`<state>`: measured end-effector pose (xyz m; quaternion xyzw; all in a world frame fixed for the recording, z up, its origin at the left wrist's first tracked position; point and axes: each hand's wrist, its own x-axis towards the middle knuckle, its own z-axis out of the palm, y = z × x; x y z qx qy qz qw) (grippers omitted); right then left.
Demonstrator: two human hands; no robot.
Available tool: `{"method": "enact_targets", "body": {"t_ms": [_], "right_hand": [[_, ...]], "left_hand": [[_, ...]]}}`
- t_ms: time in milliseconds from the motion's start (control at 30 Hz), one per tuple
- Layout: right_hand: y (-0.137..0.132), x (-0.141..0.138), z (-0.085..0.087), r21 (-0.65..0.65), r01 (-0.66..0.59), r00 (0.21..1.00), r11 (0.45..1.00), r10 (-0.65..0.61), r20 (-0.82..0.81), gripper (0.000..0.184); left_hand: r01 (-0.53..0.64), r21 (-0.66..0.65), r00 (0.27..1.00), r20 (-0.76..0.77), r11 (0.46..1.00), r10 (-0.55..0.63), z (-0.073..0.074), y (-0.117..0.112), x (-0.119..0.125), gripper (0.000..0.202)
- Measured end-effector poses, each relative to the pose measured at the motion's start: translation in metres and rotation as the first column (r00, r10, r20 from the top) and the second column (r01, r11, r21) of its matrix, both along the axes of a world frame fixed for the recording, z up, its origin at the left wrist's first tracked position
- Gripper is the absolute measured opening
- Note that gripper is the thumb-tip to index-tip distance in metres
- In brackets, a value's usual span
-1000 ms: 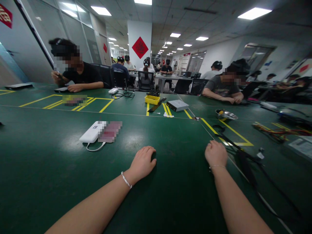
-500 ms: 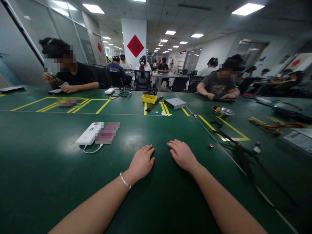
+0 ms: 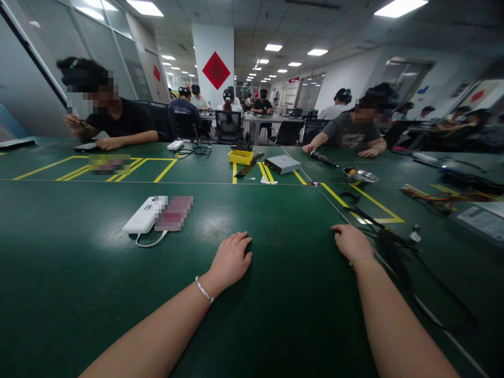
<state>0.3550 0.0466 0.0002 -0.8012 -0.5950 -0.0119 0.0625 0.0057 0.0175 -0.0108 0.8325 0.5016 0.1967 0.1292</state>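
Observation:
My left hand (image 3: 231,259) lies flat on the green table (image 3: 275,315), fingers stretched forward and slightly apart, with nothing in it. A bracelet circles that wrist. To the right, my right hand (image 3: 352,242) rests on the table near the seam, its fingers curled inward and mostly hidden beneath it. It covers the spot where a small red object lay; whether it holds that object is hidden. Just beyond this hand lies a black strap or cable (image 3: 370,216). Left of my left hand sits a white power bank (image 3: 139,216) marked 15, cabled to a blurred-out phone (image 3: 175,212).
Across the table are a yellow bin (image 3: 241,157), a grey box (image 3: 282,164), a metal bowl (image 3: 360,176) and yellow tape lines. Coloured wires (image 3: 433,197) and a metal-cased unit (image 3: 482,223) lie at right. Two co-workers sit opposite; one reaches toward a dark cylindrical tool (image 3: 323,159).
My right hand has moved right, its fingers curling, and now covers the small red object's place. My left hand has stayed put. The right co-worker's hand has moved outward beside a dark tool.

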Motion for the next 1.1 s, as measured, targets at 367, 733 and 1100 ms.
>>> {"method": "enact_targets", "body": {"t_ms": [367,733,1100], "right_hand": [[-0.004,-0.015,0.008,0.093,0.093,0.994,0.991,-0.088,-0.058,0.033],[-0.024,-0.148,0.013,0.36,-0.639,0.724,0.68,0.69,-0.021,0.03],[-0.028,-0.168,0.019,0.343,-0.713,0.644,0.611,0.765,-0.025,0.034]], "left_hand": [[0.004,0.006,1.0,0.014,1.0,-0.004,-0.001,-0.001,0.0,0.038],[0.032,-0.188,0.935,0.354,0.982,0.037,0.01,-0.005,0.005,0.037],[0.146,-0.376,0.67,0.718,0.915,0.188,0.006,0.004,0.005,0.023]]}}
